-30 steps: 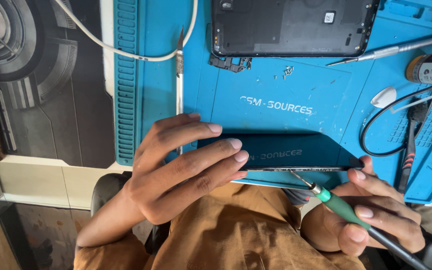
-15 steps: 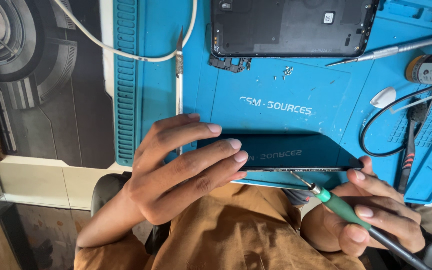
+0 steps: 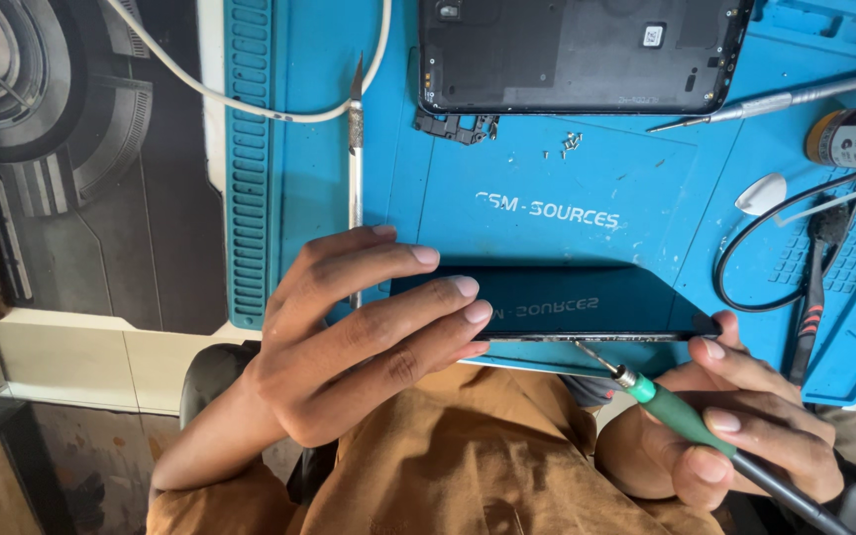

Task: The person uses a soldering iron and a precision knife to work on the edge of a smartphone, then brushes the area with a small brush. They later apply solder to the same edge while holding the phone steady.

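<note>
— Fingers first: the left hand [image 3: 369, 337] lies curled over the near end of the dark phone screen panel [image 3: 587, 302], clamping it steady at the front edge of the blue repair mat [image 3: 299, 178]. What's the other one doing?

— The right hand [image 3: 735, 436] is closed around a green-handled tool [image 3: 676, 411], its metal tip touching the panel's lower edge.

— So which step is this?

— Looks like working along the screen's edge seam, prying or scraping. My guess is the tip needs a shallow angle and light pressure, since glass that thin could crack.

— And farther out on the surface?

— A black phone back frame [image 3: 577, 54] at the far side, tiny loose screws [image 3: 572, 144] just below it, a craft knife [image 3: 356, 139] beside a white cable [image 3: 250, 99], and a red-tipped screwdriver [image 3: 785, 97] to the right
</note>
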